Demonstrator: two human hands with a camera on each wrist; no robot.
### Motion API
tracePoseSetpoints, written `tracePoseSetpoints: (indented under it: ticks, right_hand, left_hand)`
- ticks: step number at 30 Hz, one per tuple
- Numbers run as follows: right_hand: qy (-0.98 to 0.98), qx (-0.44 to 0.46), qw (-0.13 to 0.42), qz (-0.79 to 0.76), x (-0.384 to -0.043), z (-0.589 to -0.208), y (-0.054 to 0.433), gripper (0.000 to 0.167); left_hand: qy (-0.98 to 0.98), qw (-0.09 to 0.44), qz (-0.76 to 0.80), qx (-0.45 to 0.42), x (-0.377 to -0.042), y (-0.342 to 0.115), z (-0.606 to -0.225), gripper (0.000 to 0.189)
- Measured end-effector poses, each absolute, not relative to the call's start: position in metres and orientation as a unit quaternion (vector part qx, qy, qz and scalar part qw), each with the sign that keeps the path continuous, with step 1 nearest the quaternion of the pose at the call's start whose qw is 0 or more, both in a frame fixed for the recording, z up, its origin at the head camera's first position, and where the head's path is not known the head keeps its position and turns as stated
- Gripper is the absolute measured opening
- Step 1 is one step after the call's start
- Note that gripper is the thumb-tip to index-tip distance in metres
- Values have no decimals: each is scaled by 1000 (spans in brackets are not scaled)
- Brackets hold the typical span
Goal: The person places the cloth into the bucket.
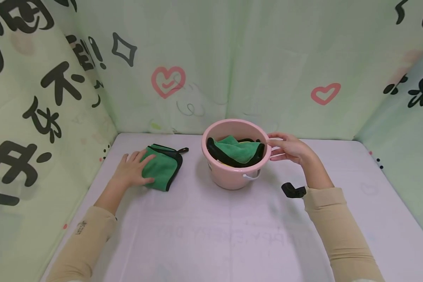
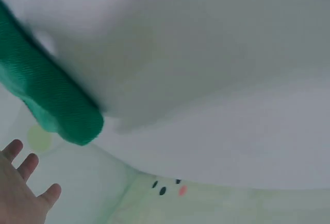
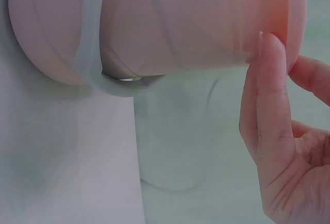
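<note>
A folded green cloth with black edging and a small loop lies on the left of the table. My left hand reaches over its left side, fingers spread and relaxed. In the left wrist view the fingers show at the lower left, beneath the thick folded edge of the cloth. Right of centre stands a pink bucket, upright, with more green, black-edged cloth inside. My right hand pinches its rim on the right, several fingers against the outer wall and one digit over the rim.
The bucket's pale handle hangs down at its front. A black wrist mount sits by the right cuff. Light green curtains with dark lettering and pink hearts enclose the white table at the back and sides.
</note>
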State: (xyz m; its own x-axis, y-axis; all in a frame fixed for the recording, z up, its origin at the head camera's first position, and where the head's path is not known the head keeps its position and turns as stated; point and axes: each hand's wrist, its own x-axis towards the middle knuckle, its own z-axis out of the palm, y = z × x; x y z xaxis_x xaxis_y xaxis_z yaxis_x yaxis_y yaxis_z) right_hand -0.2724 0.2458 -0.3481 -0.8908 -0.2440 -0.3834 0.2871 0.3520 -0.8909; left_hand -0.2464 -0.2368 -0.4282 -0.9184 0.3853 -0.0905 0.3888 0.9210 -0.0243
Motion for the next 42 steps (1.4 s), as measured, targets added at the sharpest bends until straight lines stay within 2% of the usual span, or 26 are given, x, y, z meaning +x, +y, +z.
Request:
tracePoseSetpoints:
  ticks: [7,23,32,42]
  right_hand:
    - [790,14,234,-567,-272,-348,246,61]
    - [790,14,233,-568,-272,-347,246,61]
    - [788,16,231,-570,-272,-347,245,59]
    - [790,14,230,-569,-272,-347,246,60]
  left_hand:
    - [978,79,-8,193,-245,-243,-443,82]
    - [976,92,-24,193,-252,-235,-455,71]
    - [976,77,-49,200,-257,-230,-462,60]
    - [981,25,-36,190,-256,-223,-465,44]
